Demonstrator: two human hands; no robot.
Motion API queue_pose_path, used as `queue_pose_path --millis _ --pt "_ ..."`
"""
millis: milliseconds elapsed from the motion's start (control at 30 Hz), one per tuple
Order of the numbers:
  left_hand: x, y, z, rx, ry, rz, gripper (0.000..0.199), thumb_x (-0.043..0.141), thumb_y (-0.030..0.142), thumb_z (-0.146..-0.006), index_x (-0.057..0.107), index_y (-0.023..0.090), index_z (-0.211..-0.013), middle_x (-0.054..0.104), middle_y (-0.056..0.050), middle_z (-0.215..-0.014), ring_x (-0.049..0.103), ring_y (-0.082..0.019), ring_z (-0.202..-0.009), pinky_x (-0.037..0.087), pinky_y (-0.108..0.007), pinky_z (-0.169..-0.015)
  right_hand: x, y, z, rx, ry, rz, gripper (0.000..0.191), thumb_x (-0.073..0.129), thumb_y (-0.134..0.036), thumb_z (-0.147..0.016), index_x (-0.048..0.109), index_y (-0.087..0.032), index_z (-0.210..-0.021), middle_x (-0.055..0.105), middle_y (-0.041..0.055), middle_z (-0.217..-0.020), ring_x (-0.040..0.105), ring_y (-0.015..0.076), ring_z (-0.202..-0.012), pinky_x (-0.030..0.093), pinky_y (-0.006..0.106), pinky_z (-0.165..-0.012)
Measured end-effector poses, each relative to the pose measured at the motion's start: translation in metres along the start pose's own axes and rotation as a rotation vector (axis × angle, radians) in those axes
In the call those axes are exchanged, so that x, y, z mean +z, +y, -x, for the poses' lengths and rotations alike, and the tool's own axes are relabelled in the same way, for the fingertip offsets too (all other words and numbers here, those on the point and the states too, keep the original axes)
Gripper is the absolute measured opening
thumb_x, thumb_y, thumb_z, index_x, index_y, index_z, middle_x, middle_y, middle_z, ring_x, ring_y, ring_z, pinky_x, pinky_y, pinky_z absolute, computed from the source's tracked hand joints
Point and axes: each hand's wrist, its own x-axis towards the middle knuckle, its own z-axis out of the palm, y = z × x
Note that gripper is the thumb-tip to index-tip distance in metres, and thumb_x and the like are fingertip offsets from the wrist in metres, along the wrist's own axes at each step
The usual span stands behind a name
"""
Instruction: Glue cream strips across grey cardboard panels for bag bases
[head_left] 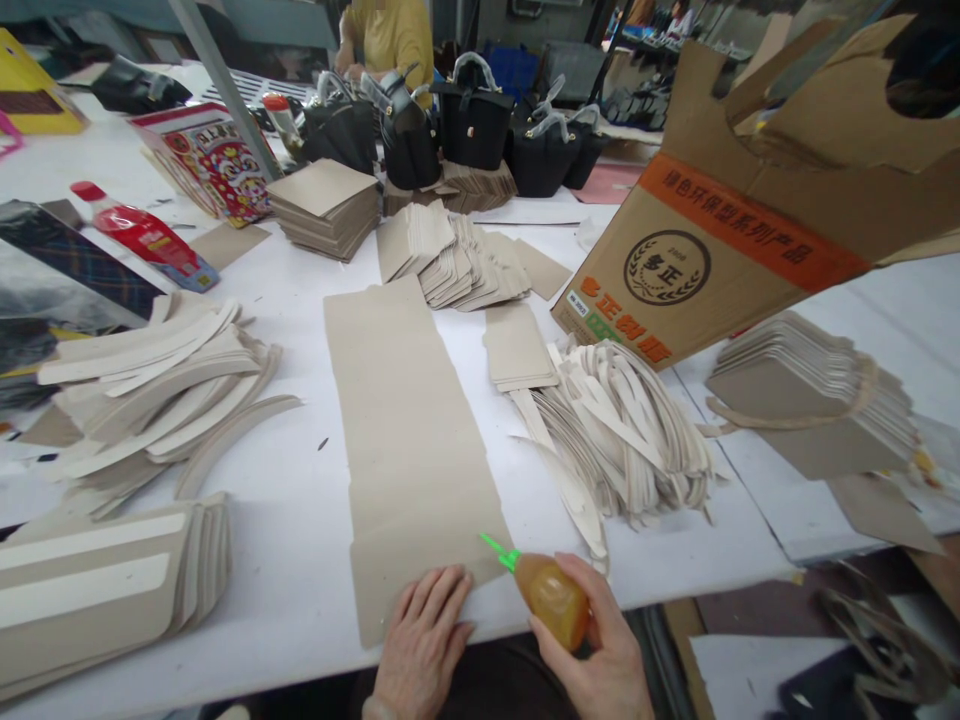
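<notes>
My right hand [600,640] is wrapped round a squeeze bottle [553,600] of amber liquid, probably glue, with a bright green nozzle [499,551]. The nozzle points up and left, over the near right edge of a row of beige sheets [412,430]. These sheets run in a long strip from the table's near edge toward the back, each apparently overlapping its neighbour. On the nearest sheet my left hand [429,630] lies flat, fingers stretched out and touching its surface. Whether liquid lies on the sheets I cannot tell.
Curved beige strips [165,380] lie left, above stacked long panels [97,580]. To the right are a strip bundle [630,430], a small card stack [519,347] and a tall cardboard box [705,250]. Black handbags [472,120] stand behind card stacks [326,205]. A person [390,40] is beyond.
</notes>
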Motion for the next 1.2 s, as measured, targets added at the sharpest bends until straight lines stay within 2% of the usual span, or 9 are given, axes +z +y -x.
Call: queue_pose_path --millis 567,800,1200 --pt "-0.001 0.0 -0.002 0.003 -0.008 -0.006 0.047 0.047 0.038 -0.084 0.037 0.032 -0.129 0.05 0.008 -0.128 0.045 -0.014 -0.111 0.029 -0.027 -0.093 0.003 -0.008 -0.01 -0.07 -0.024 0.133 0.045 0.06 -0.023 -0.071 0.046 -0.021 -0.115 0.051 0.0087 -0.118 0.049 0.0256 -0.11 0.043 0.04 -0.093" --pt "-0.007 0.007 -0.011 -0.075 0.128 0.038 0.037 0.044 0.042 -0.084 0.05 0.033 -0.119 0.06 0.009 -0.114 0.048 -0.011 -0.105 0.029 -0.025 -0.091 0.002 -0.01 -0.014 -0.118 -0.01 0.167 0.045 0.06 -0.023 -0.072 0.046 -0.02 -0.114 0.054 0.0089 -0.115 0.051 0.0239 -0.108 0.047 0.038 -0.09" --pt "-0.005 0.012 -0.011 -0.091 0.152 0.043 0.035 0.041 0.041 -0.085 0.052 0.031 -0.117 0.06 0.007 -0.115 0.048 -0.013 -0.105 0.029 -0.027 -0.091 0.003 -0.013 -0.018 -0.102 0.005 0.17 0.043 0.06 -0.023 -0.073 0.047 -0.021 -0.113 0.054 0.0088 -0.113 0.052 0.0238 -0.106 0.047 0.038 -0.089"
